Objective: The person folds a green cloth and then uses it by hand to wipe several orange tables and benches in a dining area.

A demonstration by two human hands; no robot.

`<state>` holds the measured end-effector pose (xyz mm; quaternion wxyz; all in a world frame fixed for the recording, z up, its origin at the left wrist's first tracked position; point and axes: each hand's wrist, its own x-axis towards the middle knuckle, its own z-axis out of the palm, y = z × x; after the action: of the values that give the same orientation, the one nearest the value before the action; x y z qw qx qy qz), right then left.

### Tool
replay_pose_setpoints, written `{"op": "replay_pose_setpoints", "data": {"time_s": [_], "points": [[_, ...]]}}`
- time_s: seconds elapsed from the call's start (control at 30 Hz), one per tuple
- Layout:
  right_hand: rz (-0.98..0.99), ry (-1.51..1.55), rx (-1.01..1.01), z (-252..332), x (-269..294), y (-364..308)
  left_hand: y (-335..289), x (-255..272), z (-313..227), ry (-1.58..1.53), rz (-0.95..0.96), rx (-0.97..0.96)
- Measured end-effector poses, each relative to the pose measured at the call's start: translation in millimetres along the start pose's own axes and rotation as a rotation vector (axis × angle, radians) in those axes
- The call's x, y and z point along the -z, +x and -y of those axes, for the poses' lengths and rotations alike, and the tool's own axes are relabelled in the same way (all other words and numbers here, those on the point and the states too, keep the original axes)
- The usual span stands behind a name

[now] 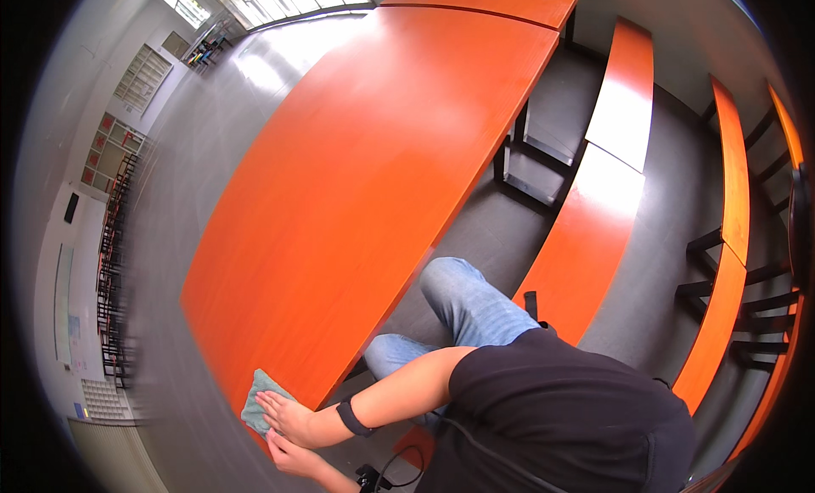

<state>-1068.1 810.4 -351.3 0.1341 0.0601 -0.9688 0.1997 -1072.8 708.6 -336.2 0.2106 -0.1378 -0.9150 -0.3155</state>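
Note:
A folded grey-green cloth (257, 415) lies at the near left end of a long orange table (356, 179), by its corner. My right hand (289, 418), with a black band around its forearm, rests on the cloth, palm down and fingers stretched flat. Just below it, my left hand (293, 456) comes in from the lower edge. Its fingertips meet the cloth's lower edge close beside the right hand and seem to pinch it; part of those fingers is hidden.
Alongside the table runs an orange bench (586, 221), with more orange benches (722, 306) farther right. My bent knees (454, 294) are beside the table's edge. A black cable (416, 459) loops near my left wrist. Rows of dark chairs (115, 272) stand far left on the grey floor (191, 179).

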Motion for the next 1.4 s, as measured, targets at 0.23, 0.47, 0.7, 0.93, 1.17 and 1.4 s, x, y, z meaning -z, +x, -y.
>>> {"op": "replay_pose_setpoints", "data": {"time_s": [0.23, 0.47, 0.7, 0.93, 1.17, 1.4], "points": [[-0.2, -0.008, -0.114, -76.4, 35.0, -74.6, -35.1, -50.4, -82.9, -0.058, 0.165, -0.15], [-0.564, -0.057, -0.225, -220.8, 123.4, -223.3, -119.5, -106.6, -256.8, -0.072, 0.507, -0.726], [-0.461, -0.121, -0.24, -356.4, 246.4, -370.2, -186.9, -171.2, -423.1, -0.22, 0.645, -0.967], [-0.258, -0.261, -0.32, -369.7, 290.6, -388.4, -190.3, -176.4, -467.7, -0.361, 0.852, -0.856], [-0.416, -0.122, -0.95, -314.7, 286.0, -368.7, -77.2, -113.7, -302.8, -1.261, 1.056, -0.813], [-0.389, -0.372, -1.332, -276.0, 248.7, -292.9, -17.8, -60.3, -143.5, -0.68, 0.486, -1.225]]}}
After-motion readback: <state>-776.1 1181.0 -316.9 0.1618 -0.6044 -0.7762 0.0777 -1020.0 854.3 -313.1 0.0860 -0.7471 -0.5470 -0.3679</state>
